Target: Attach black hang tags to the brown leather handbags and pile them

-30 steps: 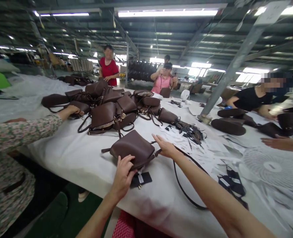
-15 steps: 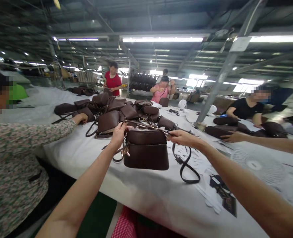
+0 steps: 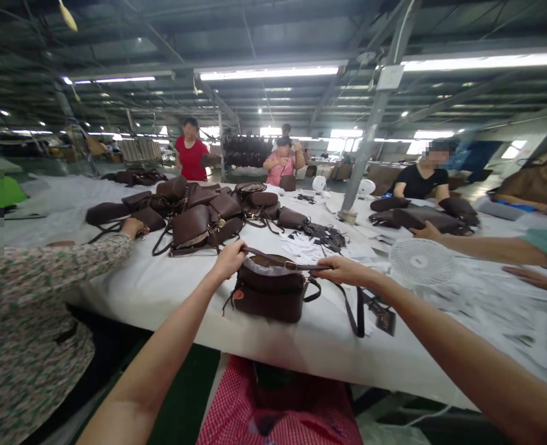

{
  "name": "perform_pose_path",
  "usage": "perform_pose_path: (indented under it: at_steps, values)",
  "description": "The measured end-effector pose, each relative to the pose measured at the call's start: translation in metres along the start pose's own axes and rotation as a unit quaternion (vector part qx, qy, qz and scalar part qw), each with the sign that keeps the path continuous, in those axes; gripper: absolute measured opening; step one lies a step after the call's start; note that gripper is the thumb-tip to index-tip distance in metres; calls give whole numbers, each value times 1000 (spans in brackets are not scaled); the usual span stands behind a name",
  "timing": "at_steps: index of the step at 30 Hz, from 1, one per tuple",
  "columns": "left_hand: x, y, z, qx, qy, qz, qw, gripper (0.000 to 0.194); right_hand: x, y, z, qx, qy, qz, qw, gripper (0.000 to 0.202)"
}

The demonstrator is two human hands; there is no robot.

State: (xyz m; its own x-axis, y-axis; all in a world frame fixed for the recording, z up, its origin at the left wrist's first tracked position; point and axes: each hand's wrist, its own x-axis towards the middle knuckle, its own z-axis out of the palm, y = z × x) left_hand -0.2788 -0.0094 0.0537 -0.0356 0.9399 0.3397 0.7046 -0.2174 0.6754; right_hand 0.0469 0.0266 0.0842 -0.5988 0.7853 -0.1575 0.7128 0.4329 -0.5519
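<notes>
**Small dark brown leather-look handbag [image 3: 269,304], strap being held across its gaping top**

- Lower centre: red-and-white checked cloth [image 3: 236,402], showing below the table edge.
- Centre: the handbag, standing upright over a white-covered table [image 3: 162,303], pale filling showing inside; whether its base is touching the cover, cannot tell. An orange-red round tag [image 3: 238,295] is hanging at its left end.
- Left hand [image 3: 229,261]: pinching the left end of a narrow dark brown strap [image 3: 305,267].
- Right hand [image 3: 340,271]: pinching the same strap, right of its gold-coloured buckle [image 3: 290,265].
- Step in hand, by judgement: the strap is being straightened or inspected. The next move appears to be calling for an even pull and a flat-lying buckle.
- Right of centre: black rectangular tags [image 3: 384,320], lying near; a round white fan [image 3: 419,262], standing beyond.
- Left of centre: heaped dark brown handbags [image 3: 190,225], a co-worker's hand [image 3: 134,227] reaching in.
- Upper left: a co-worker in a red top [image 3: 192,159], standing farther off.
</notes>
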Motion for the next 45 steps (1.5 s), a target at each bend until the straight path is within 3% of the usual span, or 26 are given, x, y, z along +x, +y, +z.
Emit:
perform_pose_path:
  at_steps: [3, 5, 7, 9, 11, 13, 15, 18, 20, 25, 28, 31, 35, 38, 40, 41, 45]
  values:
    - [-5, 30, 2, 140, 3, 36, 989, 19, -1, -9, -1, 109, -14, 6, 994, 34]
    - [-6, 51, 10, 171, -4, 65, 983, 19, -3, -19, -2, 190, -32, -15, 981, 32]
    - [-2, 68, 17, 136, -32, 100, 985, 14, -6, -27, -5, 259, -44, -39, 964, 34]
    - [9, 75, 18, 26, -92, 113, 989, 4, -10, -32, -8, 319, -55, -42, 945, 38]
    - [22, 72, 12, -140, -149, 79, 976, 8, -12, -30, -12, 361, -53, -37, 930, 42]
    - [34, 60, 0, -292, -167, 21, 941, 13, -12, -24, -14, 366, -33, -38, 929, 45]
    - [43, 45, -12, -370, -159, -10, 915, 17, -10, -18, -16, 319, -9, -37, 947, 47]
    - [48, 29, -23, -416, -131, -20, 900, 33, -1, -19, -17, 218, 22, -35, 975, 50]
    - [47, 27, -25, -463, -119, -29, 878, 42, 9, -31, -15, 193, 40, -43, 979, 51]
    - [40, 37, -12, -605, -178, -21, 776, 44, 48, -82, 0, 200, 49, -26, 978, 44]
    - [39, 40, -3, -666, -137, -8, 733, 38, 72, -110, 17, 192, 19, 6, 981, 38]
    - [43, 31, -5, -716, -75, -30, 694, 36, 82, -117, 27, 183, -10, -16, 983, 36]
    - [52, -8, -34, -740, 137, -161, 638, 47, 70, -79, 12, 66, -20, -104, 992, 31]
    - [52, -37, -56, -727, 222, -216, 612, 50, 54, -38, -21, -58, 108, -150, 981, 28]
    - [51, -42, -59, -722, 223, -219, 617, 49, 48, -25, -40, -127, 147, -177, 965, 29]
    - [52, -38, -57, -715, 208, -210, 633, 48, 47, -26, -47, -162, 147, -183, 958, 32]
    - [54, 8, -30, -631, 76, -114, 764, 47, 60, -72, -49, -311, 116, -145, 932, 40]
